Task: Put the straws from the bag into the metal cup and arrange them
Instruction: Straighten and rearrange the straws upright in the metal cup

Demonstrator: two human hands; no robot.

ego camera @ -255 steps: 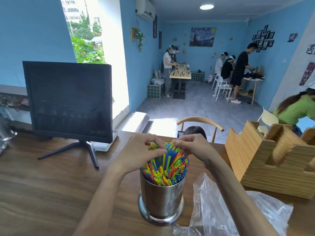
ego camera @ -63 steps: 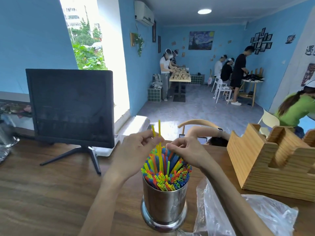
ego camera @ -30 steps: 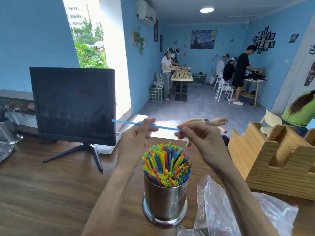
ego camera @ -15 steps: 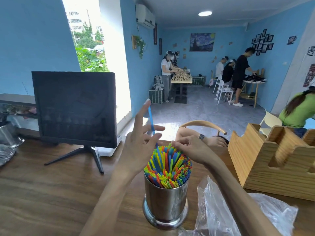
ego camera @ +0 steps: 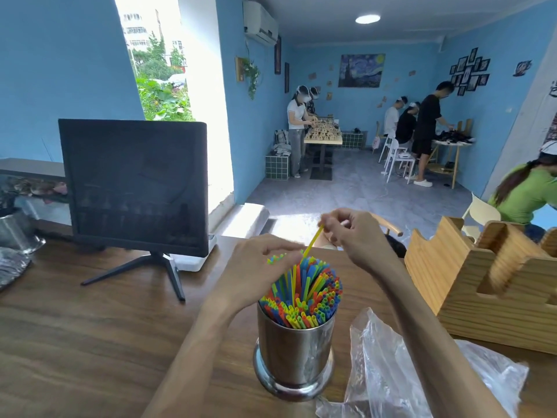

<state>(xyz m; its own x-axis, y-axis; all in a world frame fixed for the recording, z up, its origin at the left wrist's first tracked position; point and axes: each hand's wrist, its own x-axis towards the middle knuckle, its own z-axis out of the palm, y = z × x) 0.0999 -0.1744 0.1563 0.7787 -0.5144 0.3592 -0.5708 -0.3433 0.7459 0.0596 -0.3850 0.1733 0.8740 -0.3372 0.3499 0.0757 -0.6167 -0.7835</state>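
Pinching of a single yellow plastic straw [ego camera: 313, 241] is shown at the fingertips of the right hand [ego camera: 358, 239], which is held above and just behind the bundle. The straw's long axis is steeply tilted: its upper end is gripped by the right hand, and its lower end points down and to the left into the packed multicoloured straws [ego camera: 304, 292]. The left hand [ego camera: 259, 267] is curled against the far left side of the bundle, its fingers closed round a few green-tipped straws that are leaned aside. The bundle stands upright in the cylindrical polished metal cup [ego camera: 297, 354], directly below both hands and nearer the left one. The cup rests on the dark wooden table [ego camera: 90, 342]. A crumpled clear plastic bag [ego camera: 401, 375], seemingly emptied, lies just right of the cup. Beyond are a black monitor [ego camera: 135, 188] and a pale wooden holder [ego camera: 494, 288]. Arrangement is judged nearly complete; insertion would require the yellow straw to be lowered along its own axis into the opening held by the left hand.
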